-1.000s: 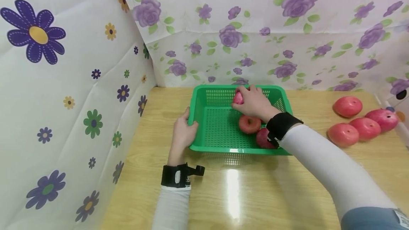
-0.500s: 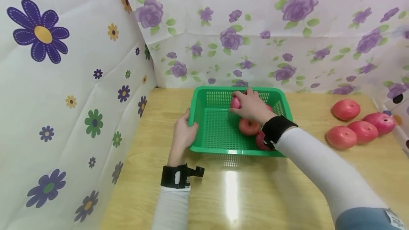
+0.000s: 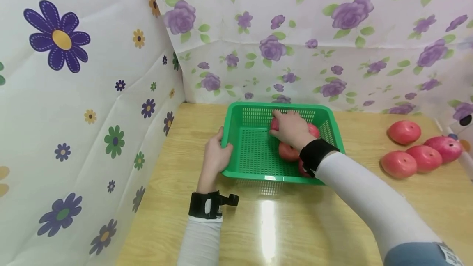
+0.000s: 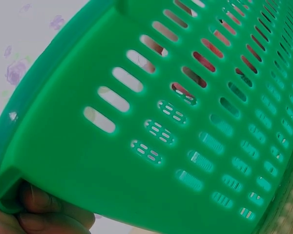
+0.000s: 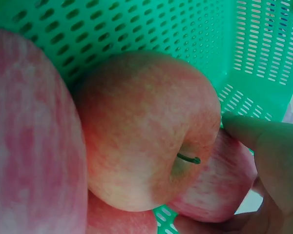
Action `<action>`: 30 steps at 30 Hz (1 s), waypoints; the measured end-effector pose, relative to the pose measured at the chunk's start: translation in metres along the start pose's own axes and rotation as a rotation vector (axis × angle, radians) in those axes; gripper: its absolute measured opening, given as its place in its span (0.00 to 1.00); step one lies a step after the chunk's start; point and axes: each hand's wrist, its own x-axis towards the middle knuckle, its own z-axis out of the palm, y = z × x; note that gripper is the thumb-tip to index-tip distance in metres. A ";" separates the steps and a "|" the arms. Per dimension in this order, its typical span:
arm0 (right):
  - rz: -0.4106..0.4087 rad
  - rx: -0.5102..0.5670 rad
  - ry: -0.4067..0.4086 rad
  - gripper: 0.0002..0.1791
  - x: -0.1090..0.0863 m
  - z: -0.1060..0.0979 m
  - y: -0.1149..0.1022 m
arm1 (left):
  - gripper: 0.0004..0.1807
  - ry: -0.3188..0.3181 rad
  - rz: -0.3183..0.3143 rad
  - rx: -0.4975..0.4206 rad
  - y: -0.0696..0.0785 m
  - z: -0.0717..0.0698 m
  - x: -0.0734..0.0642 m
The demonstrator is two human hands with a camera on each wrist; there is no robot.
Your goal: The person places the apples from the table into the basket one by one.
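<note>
A green plastic basket [image 3: 251,175] with slotted walls stands on the table. My left hand [image 3: 216,153] grips its left rim, with fingers [image 4: 53,214] curled under the lip in the left wrist view. Inside the basket, my right hand [image 3: 293,130] holds a red apple [image 5: 217,180] between thumb and fingers, near the back wall. Right beside the held one lies a stemmed apple [image 5: 146,131]. Another apple [image 3: 314,130] shows past the right hand, and a large striped apple [image 5: 34,136] fills the left of the right wrist view. My right wrist and hand partly cover the fruit.
Several red, apple-like fruits [image 3: 399,164] lie on the wooden table [image 3: 295,225] to the right of the basket. Flower-printed sheeting [image 3: 236,65] rises behind the table, and more of it [image 3: 122,167] runs along the left side.
My right hand, holding the apple, has moved slightly lower in the basket. An apple beyond that hand has come into sight. My left hand keeps its grip on the rim.
</note>
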 end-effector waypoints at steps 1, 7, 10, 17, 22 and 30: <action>-0.001 -0.012 0.002 0.40 0.001 0.000 -0.001 | 0.37 0.002 0.002 -0.004 0.000 0.000 0.000; -0.003 -0.017 -0.032 0.41 -0.001 0.001 -0.003 | 0.36 0.006 -0.006 -0.006 0.000 -0.001 -0.001; -0.001 -0.032 -0.055 0.41 -0.002 0.004 -0.002 | 0.37 0.002 -0.011 -0.004 -0.001 0.000 -0.002; 0.005 -0.026 -0.060 0.43 -0.003 -0.001 0.000 | 0.37 0.000 -0.008 -0.017 0.003 -0.001 -0.001; 0.040 0.017 -0.097 0.43 -0.004 -0.013 0.005 | 0.37 0.008 -0.021 0.003 0.004 -0.003 -0.002; 0.032 0.107 -0.070 0.42 -0.026 -0.034 0.033 | 0.37 -0.007 -0.006 0.007 0.003 0.001 0.000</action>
